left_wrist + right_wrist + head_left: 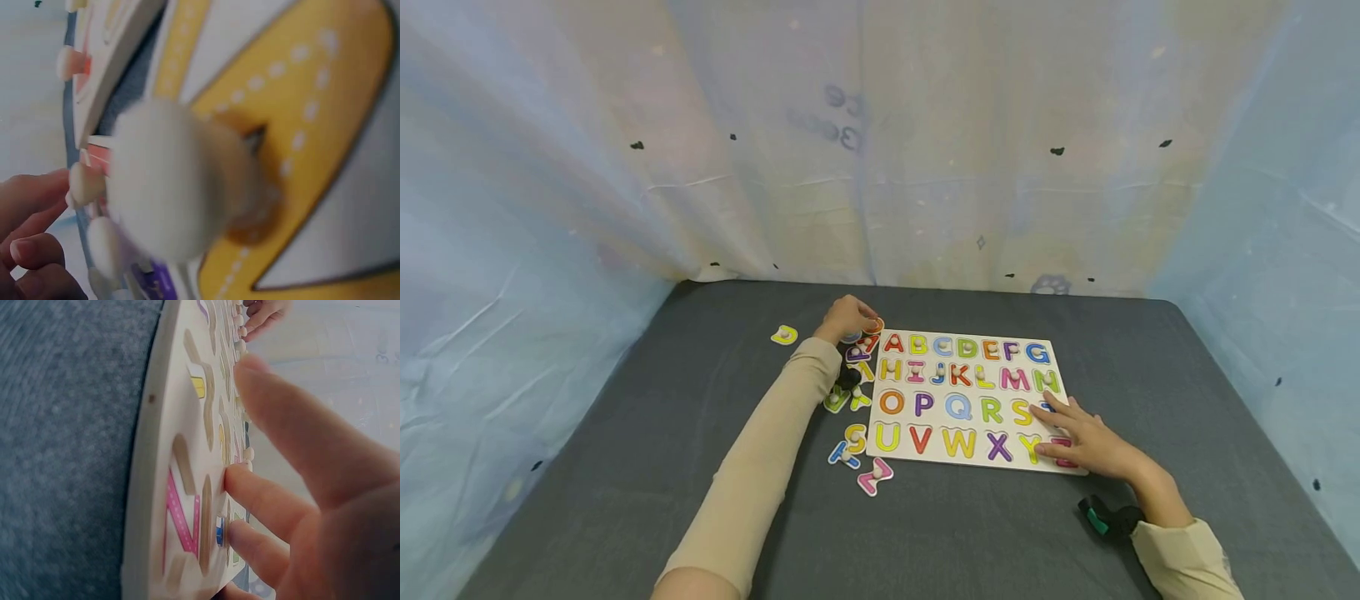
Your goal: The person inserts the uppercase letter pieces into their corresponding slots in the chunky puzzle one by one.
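A white alphabet peg puzzle board [925,423] lies on the dark table. Knobbed letters fill its rows from A to N; the recesses from O to Z show printed letters. At the board's upper left corner, my left hand [847,319] pinches an orange round letter piece [877,326], partly covered by the fingers. A yellow letter piece with a white knob [165,181] looms close in the left wrist view. My right hand [1092,443] rests with spread fingers on the board's lower right corner, partly covering the T and Z recesses.
Loose letter pieces lie along the board's left edge: a yellow S [855,438], a blue T [844,455], a pink Z [875,477], a green piece [835,400] and several others. A yellow U [784,335] lies apart, farther left. A pale curtain [925,208] hangs behind the table.
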`<move>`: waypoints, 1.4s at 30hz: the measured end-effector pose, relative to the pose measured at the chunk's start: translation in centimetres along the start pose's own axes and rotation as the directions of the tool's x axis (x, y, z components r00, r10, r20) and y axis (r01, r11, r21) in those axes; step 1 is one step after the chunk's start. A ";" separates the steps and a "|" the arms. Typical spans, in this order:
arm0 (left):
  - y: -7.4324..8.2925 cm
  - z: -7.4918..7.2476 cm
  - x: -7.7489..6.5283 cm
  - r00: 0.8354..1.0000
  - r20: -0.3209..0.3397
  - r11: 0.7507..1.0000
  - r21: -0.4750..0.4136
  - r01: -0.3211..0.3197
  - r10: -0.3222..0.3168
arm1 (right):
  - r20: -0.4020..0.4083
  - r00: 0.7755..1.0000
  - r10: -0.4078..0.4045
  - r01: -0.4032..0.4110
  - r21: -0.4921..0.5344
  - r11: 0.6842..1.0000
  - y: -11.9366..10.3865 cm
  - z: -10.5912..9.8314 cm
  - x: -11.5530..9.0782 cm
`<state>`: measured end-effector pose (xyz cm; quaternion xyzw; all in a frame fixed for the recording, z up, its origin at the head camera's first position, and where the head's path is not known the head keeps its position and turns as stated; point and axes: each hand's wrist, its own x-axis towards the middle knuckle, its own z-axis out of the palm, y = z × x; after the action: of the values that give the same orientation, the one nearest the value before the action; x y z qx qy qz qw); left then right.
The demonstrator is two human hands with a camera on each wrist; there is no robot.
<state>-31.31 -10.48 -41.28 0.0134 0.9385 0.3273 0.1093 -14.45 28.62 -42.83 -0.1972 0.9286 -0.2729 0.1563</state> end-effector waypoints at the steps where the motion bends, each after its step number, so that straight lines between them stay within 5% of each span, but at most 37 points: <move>1: -0.1 0.0 0.1 1.000 0.003 1.000 0.010 0.004 -0.004 | 0.000 1.000 -0.001 0.001 0.000 1.000 0.0 0.0 0.0; 11: -1.1 -1.0 0.4 1.000 0.006 0.995 0.103 -0.019 0.019 | -0.009 1.000 -0.011 0.011 -0.013 1.000 -0.2 0.1 0.1; 20: -0.9 -2.1 -0.9 0.996 -0.034 0.992 0.103 -0.079 0.082 | -0.010 1.000 -0.024 0.024 -0.018 1.000 -0.1 0.1 0.2; 33: -1.3 0.2 -6.3 0.981 0.001 0.981 -0.003 -0.194 0.194 | -0.006 1.000 -0.007 0.006 -0.017 1.000 -0.1 0.1 0.2; 42: -1.2 1.4 -9.3 0.980 0.076 0.982 -0.062 -0.179 0.183 | -0.003 1.000 -0.006 0.006 -0.015 1.000 -0.3 -0.2 0.1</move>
<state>-21.87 -11.48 -41.29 0.1090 0.9189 0.3605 0.1174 -14.58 28.44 -42.55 -0.2007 0.9303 -0.2665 0.1524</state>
